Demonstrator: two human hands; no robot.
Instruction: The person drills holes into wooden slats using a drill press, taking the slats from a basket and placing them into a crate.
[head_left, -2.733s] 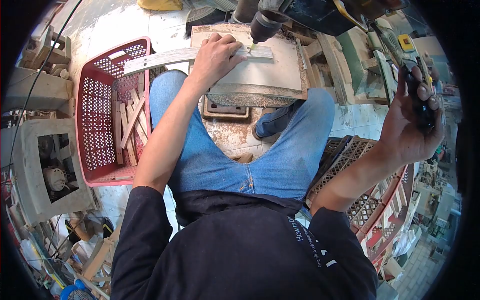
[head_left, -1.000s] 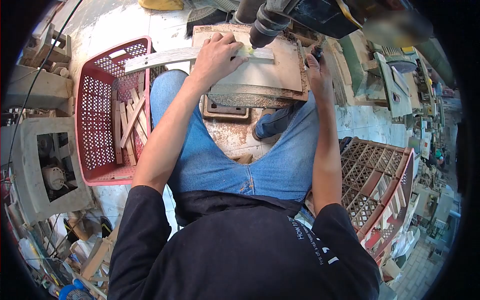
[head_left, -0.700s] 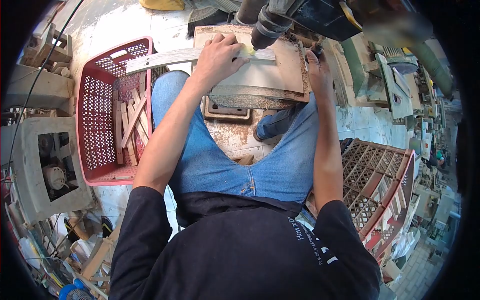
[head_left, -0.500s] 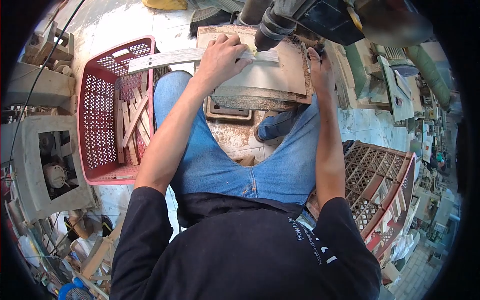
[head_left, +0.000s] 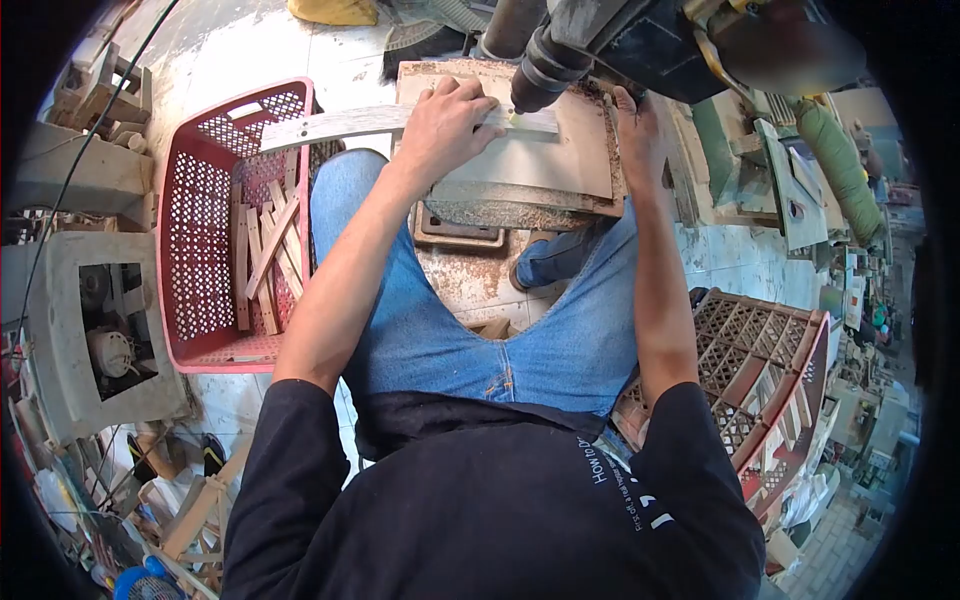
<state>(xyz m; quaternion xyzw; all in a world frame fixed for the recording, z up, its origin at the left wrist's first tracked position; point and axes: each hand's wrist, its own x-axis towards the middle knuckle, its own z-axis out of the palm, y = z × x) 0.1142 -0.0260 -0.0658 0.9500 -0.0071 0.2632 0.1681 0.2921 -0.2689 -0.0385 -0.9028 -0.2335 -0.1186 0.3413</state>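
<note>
My left hand [head_left: 447,125] presses a pale wooden strip [head_left: 355,122] down on the board-topped drill press table [head_left: 560,170], fingers bent over it. The strip's left end, with a small dark hole in it, juts out over a red crate. Above its right end is the dark drill chuck [head_left: 548,68]; the bit's tip is too small to make out. My right hand [head_left: 640,135] is raised at the table's right edge, its fingers curled at what looks like the drill press lever; the grip is partly hidden.
The red plastic crate [head_left: 200,230] on the left holds several wooden strips [head_left: 262,255]. Another crate [head_left: 750,340] with wood pieces stands at my right. Wood dust covers the table edge and floor. Machine housings [head_left: 110,330] flank me on the left.
The view has shifted slightly, moving the scene down a little. My right hand's fingers have drawn closer together. My left hand stays on the strip.
</note>
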